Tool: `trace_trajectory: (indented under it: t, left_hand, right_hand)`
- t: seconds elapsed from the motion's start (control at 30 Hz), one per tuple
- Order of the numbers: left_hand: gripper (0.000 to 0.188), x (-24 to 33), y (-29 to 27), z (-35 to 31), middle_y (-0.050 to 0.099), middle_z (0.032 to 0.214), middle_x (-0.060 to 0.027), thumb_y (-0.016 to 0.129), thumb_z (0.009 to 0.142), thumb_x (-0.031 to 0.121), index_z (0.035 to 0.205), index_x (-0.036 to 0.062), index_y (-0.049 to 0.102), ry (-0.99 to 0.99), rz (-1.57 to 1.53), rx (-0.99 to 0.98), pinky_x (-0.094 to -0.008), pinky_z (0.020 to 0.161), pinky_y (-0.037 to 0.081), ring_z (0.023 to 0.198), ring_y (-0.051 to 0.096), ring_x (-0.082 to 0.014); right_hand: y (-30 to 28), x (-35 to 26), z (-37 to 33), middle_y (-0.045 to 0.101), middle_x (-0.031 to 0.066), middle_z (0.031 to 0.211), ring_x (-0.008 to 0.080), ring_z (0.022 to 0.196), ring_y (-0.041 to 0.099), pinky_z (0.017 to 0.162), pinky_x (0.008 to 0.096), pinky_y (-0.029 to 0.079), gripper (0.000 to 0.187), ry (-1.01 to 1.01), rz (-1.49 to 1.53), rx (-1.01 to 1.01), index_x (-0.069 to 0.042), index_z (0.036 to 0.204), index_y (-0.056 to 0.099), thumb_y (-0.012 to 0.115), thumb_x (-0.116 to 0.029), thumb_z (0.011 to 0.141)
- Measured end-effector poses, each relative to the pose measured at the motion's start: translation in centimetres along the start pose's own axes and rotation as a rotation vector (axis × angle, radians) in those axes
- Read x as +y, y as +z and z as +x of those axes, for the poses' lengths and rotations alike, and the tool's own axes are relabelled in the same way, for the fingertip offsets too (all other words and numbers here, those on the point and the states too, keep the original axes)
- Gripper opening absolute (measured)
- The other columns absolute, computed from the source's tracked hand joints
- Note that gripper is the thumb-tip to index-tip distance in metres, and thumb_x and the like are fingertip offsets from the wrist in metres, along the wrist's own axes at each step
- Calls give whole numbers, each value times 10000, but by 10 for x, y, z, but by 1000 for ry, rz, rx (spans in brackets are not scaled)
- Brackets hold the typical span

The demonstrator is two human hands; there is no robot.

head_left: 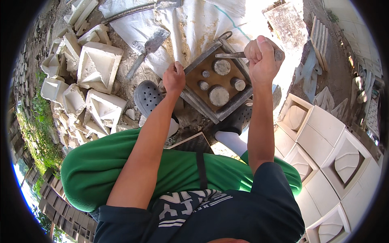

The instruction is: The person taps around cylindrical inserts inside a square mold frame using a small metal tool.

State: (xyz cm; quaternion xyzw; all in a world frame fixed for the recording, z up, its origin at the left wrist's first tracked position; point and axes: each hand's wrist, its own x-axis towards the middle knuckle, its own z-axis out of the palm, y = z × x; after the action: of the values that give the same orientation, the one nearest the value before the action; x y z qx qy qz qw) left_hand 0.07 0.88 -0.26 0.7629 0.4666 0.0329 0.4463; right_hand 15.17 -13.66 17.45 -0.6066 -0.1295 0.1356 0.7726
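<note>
Between my feet lies a square mould frame (236, 106) with a brown base. Several round grey plugs (219, 96) of different sizes stand inside it, and a loop sticks up from its far corner. My right hand (262, 58) is closed round the handle of a narrow flat-bladed tool (229, 55), above the frame's right side. Its blade points left, over the far part of the mould near a large plug. At the frame's left corner is my left hand (175, 77), fingers curled. Whatever it pinches, if anything, is hidden.
A trowel (155, 41) rests left of the mould on a white sheet (186, 24), with a long metal tool (142, 11) beyond. Broken cast blocks (99, 67) are heaped at left. Pale blocks with recessed openings (320, 125) stand in rows at right. Grey clogs (148, 97) are on my feet.
</note>
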Motion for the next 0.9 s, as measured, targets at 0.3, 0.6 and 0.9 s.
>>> trace_trajectory:
  t: [0.3, 0.6, 0.9]
  left_hand:
    - [413, -5, 4, 1, 637, 730, -220, 431, 962, 375, 848, 41, 644, 38, -25, 57, -523, 705, 452, 747, 603, -454]
    - [401, 0, 1, -2, 645, 771, -224, 427, 965, 360, 823, 37, 618, -8, -12, 15, -529, 710, 450, 769, 599, -460]
    - [419, 0, 1, -2, 656, 800, -210, 418, 979, 369, 880, 40, 659, -23, 46, -7, -491, 733, 455, 806, 613, -434]
  right_hand:
    - [-10, 17, -6, 249, -26, 484, 104, 425, 218, 447, 303, 186, 398, -120, 61, 277, -124, 535, 292, 489, -68, 877]
    - [10, 25, -21, 354, 7, 481, 112, 456, 296, 446, 278, 233, 390, -142, -56, 499, -65, 510, 363, 519, -146, 858]
    - [26, 32, -17, 307, -14, 468, 104, 419, 271, 425, 291, 223, 426, -167, -246, 447, -114, 504, 297, 505, -85, 874]
